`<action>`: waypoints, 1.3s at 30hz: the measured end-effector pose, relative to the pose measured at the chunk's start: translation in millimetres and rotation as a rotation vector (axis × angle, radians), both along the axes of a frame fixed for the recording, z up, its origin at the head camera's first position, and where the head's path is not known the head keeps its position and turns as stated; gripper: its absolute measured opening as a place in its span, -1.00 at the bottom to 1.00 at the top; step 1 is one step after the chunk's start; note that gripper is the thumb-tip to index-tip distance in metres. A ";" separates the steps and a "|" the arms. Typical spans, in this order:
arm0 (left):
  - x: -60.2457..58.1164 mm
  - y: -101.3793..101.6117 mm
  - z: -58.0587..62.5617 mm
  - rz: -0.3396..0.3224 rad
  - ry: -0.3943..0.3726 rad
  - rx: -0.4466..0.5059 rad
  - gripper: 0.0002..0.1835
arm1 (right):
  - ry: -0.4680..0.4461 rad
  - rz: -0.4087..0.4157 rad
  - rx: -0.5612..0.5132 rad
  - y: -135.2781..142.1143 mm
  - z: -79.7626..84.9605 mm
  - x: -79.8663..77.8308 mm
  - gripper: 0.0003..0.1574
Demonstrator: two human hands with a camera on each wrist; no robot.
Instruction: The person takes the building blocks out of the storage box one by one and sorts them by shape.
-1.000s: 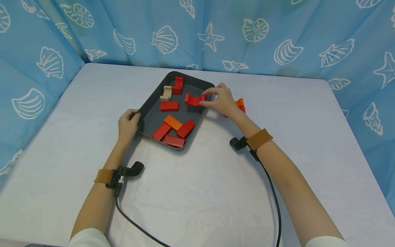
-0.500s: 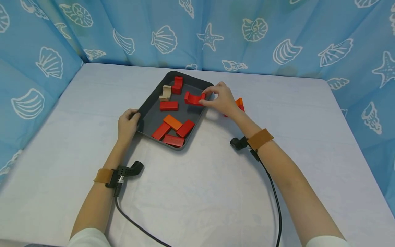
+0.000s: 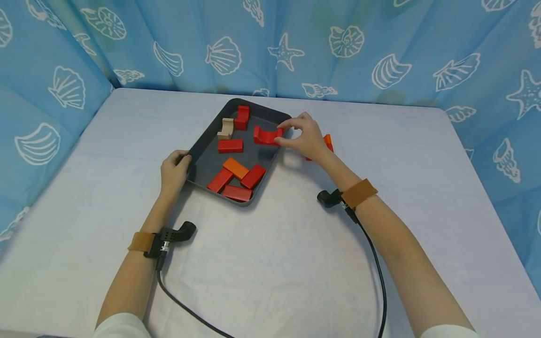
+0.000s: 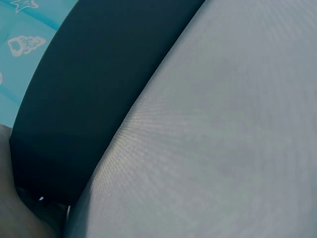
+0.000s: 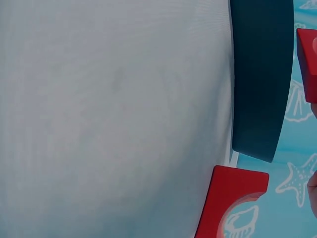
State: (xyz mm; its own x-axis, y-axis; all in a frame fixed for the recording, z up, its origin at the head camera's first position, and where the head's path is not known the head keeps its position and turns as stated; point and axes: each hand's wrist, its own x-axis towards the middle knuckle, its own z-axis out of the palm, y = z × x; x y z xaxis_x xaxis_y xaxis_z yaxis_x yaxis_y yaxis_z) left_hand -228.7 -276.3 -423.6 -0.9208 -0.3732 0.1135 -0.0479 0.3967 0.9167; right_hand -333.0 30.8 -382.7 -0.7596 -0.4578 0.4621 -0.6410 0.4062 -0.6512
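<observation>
My left hand grips the left rim of a dark grey tray, thumb over the edge. My right hand pinches one end of a red block with a curved cut-out between thumb and fingers, over the tray's right side. The same red block shows at the edge of the right wrist view, above the tray wall. Inside the tray lie a cream curved block, a red block at the back, another red block, and an orange block among several red ones near the front.
Partly hidden behind the right wrist, an orange piece and red pieces are on the white-covered table. A red curved block stands beside the tray in the right wrist view. A blue shell-patterned curtain borders the table. Cables trail from both wrists.
The right hand and its red curved block have shifted very slightly right relative to the tray. The left hand keeps its grip on the rim; the other blocks have not moved.
</observation>
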 end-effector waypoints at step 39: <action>3.4 2.4 0.9 -0.018 0.024 0.027 -0.60 | -0.163 -0.039 -0.145 37.2 -7.3 7.3 -0.64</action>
State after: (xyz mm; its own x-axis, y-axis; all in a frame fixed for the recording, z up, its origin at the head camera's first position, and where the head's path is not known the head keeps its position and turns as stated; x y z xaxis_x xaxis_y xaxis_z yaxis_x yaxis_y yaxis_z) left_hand -225.3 -273.9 -422.6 -0.9244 -0.3600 0.1258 -0.0188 0.3725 0.9278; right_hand -325.7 68.1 -390.0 -0.8454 -0.3642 0.3907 -0.5083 0.3238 -0.7980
